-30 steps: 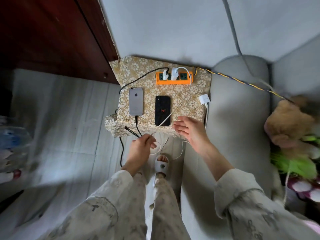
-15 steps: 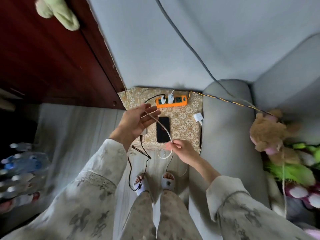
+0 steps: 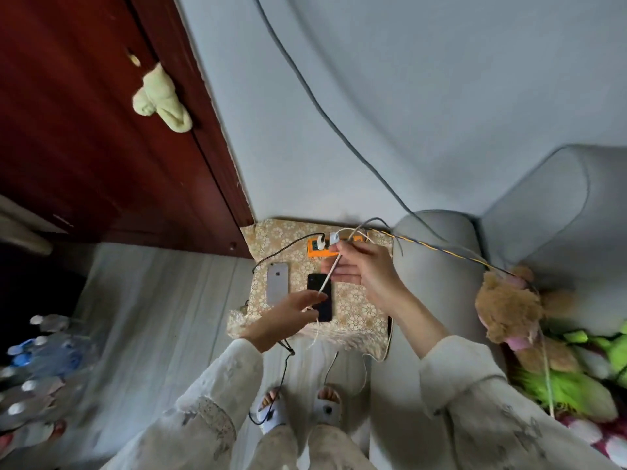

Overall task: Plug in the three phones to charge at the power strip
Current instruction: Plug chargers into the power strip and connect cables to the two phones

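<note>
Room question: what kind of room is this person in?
Probably a living room or bedroom at home. A grey sofa stands by a small cloth-covered table, stuffed toys are piled on the seat, and a dark wooden door is nearby.

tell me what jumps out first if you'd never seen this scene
Both hands stretch a white cable over a floral-covered stand: the right hand holds it near the orange power strip, the left hand pinches it lower down. Beneath lie a silver phone and a black phone, side by side.
</note>
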The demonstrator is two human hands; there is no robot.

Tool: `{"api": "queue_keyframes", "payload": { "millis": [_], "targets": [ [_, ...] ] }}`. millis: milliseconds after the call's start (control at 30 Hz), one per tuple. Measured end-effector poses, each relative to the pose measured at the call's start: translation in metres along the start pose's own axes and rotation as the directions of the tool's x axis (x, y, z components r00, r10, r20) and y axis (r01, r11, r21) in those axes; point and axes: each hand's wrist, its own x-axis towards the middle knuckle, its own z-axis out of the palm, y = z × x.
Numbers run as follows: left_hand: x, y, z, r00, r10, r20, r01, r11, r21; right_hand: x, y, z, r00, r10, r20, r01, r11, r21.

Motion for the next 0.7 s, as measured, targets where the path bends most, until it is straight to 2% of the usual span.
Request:
{"api": "queue_keyframes", "payload": {
  "millis": [67,100,233,333,433,500,567,633,700],
  "targets": [
    [-0.001,-0.003,0.003,0.999,0.035,-0.039,-0.029,0.992,0.126,0.006,-0.015,-0.001,0.999,-0.033,0.001,0.033,0.995,0.099],
    [-0.001,-0.004,0.004,0.997,0.039,-0.063,-0.032,0.992,0.123,0.008,-0.021,-0.002,0.999,-0.052,0.011,0.050,0.992,0.120],
    [-0.003,0.002,0.002,0.974,0.051,-0.220,-0.064,0.997,-0.050,0.012,-0.028,-0.004,0.996,-0.034,0.081,0.025,0.994,0.108],
    [-0.005,0.021,-0.010,0.934,0.026,-0.356,-0.140,0.944,-0.299,0.007,-0.012,-0.005,0.995,0.033,0.089,-0.021,0.992,-0.127],
    [-0.013,0.044,-0.026,0.907,0.071,-0.415,-0.239,0.898,-0.369,-0.003,0.012,-0.003,0.983,0.145,0.116,-0.103,0.946,-0.307],
    [-0.021,0.059,-0.033,0.892,0.122,-0.435,-0.318,0.854,-0.412,-0.010,0.023,0.000,0.964,0.179,0.197,-0.072,0.888,-0.453],
    [-0.028,0.070,-0.041,0.876,0.160,-0.454,-0.385,0.799,-0.461,-0.014,0.027,0.003,0.941,0.215,0.262,-0.047,0.849,-0.526],
    [-0.034,0.080,-0.049,0.868,0.189,-0.460,-0.445,0.707,-0.549,-0.014,0.027,0.006,0.914,0.260,0.312,-0.022,0.799,-0.601],
    [-0.038,0.088,-0.062,0.858,0.172,-0.484,-0.488,0.567,-0.664,-0.012,0.028,0.007,0.891,0.309,0.332,-0.007,0.742,-0.670]
  ]
}}
